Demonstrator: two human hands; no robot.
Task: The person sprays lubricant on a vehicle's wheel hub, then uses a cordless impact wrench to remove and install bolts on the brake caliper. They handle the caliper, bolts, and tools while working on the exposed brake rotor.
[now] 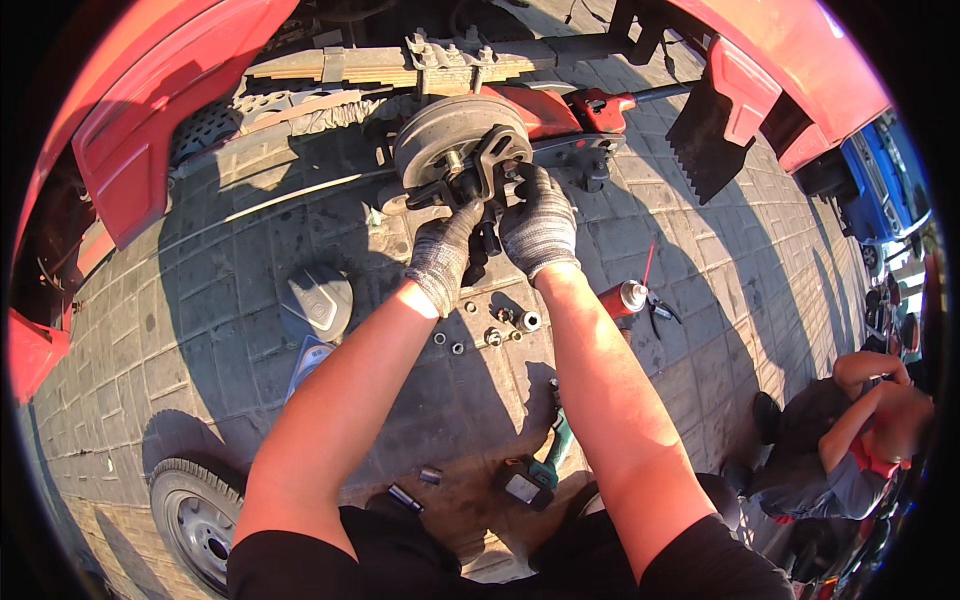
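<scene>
A brake drum (421,150) sits on the axle below a leaf spring (367,64). A black hub puller (487,161) with slotted arms stands against the drum's face. My left hand (444,247), in a grey knit glove, holds the puller near its centre. My gloved right hand (538,221) has its fingers curled at the puller's right arm, by a wheel stud nut (513,166); the palm side is hidden. Below the hands, several sockets and nuts (529,321) lie on the paving.
A red floor jack (600,112) stands behind the drum. Around me are a spray can (632,295), pliers (660,311), a cordless impact wrench (544,472), long sockets (405,498), a grey plastic cover (319,300) and a wheel (196,517). A person (832,442) crouches at right. Red body panels (150,127) flank the axle.
</scene>
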